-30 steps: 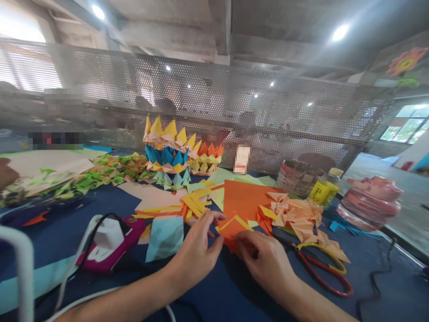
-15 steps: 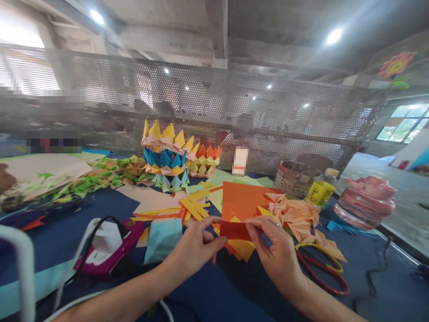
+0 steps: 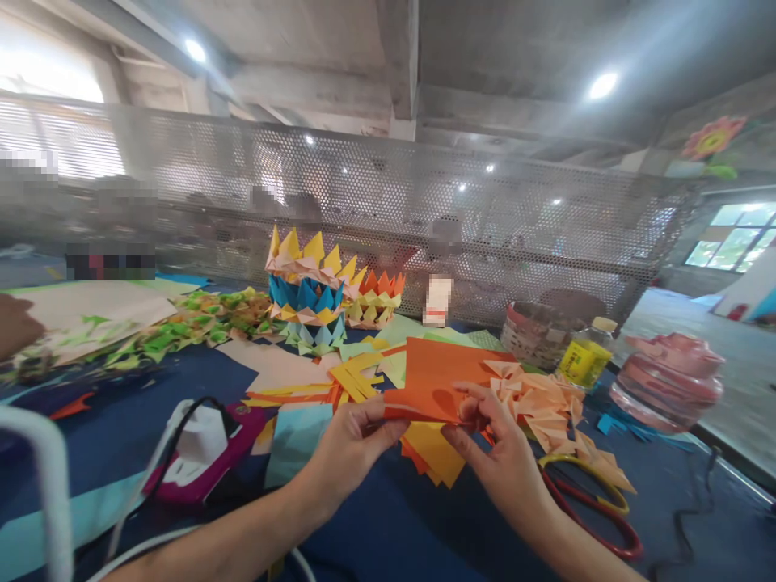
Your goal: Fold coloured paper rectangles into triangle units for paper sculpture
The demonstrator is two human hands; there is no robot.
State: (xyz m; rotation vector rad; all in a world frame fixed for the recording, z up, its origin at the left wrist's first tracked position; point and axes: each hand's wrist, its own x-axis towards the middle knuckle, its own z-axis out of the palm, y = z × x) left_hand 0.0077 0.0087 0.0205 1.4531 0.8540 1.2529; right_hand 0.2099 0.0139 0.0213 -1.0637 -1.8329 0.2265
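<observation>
At left, a purple power strip (image 3: 250, 424) with a white plug rests on the dark blue surface (image 3: 376, 537). Light blue paper (image 3: 300, 432) lies between it and the left hand (image 3: 355, 440), whose thumb and fingers pinch one end of a folded orange paper (image 3: 418, 402). This paper is between both hands, above yellow sheets (image 3: 441, 453). The right hand (image 3: 500, 444) grips its opposite end. Folded peach pieces (image 3: 533, 396), red-and-yellow-handled scissors (image 3: 606, 517) and a pink bottle (image 3: 667, 388) lie or stand further right.
</observation>
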